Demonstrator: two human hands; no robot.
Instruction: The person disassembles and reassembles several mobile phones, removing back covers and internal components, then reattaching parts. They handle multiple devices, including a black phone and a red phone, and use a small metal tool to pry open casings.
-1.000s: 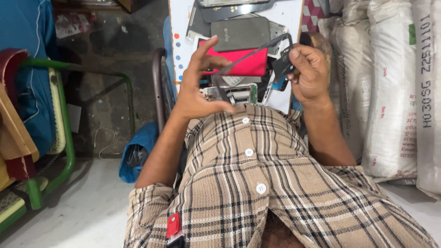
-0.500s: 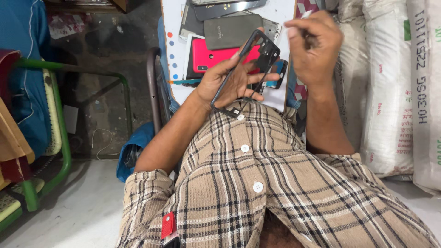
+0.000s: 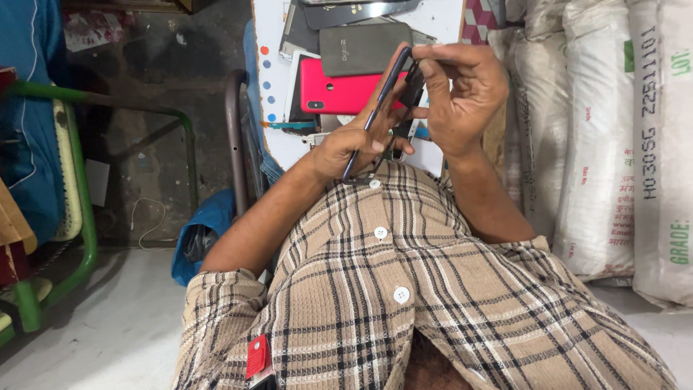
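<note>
I hold a dark phone [image 3: 377, 108] edge-on above the near edge of the white board [image 3: 268, 87], my left hand [image 3: 354, 144] curled around its lower end. My right hand [image 3: 462, 94] pinches its upper end with bent fingers [image 3: 433, 76]. Behind it on the board lie a red phone back [image 3: 336, 90] and a grey phone back [image 3: 361, 47].

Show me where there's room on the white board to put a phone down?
The white board is bare along its left strip, beside the red phone, and at its top right corner. The middle is crowded with the grey phone and stacked covers.
</note>
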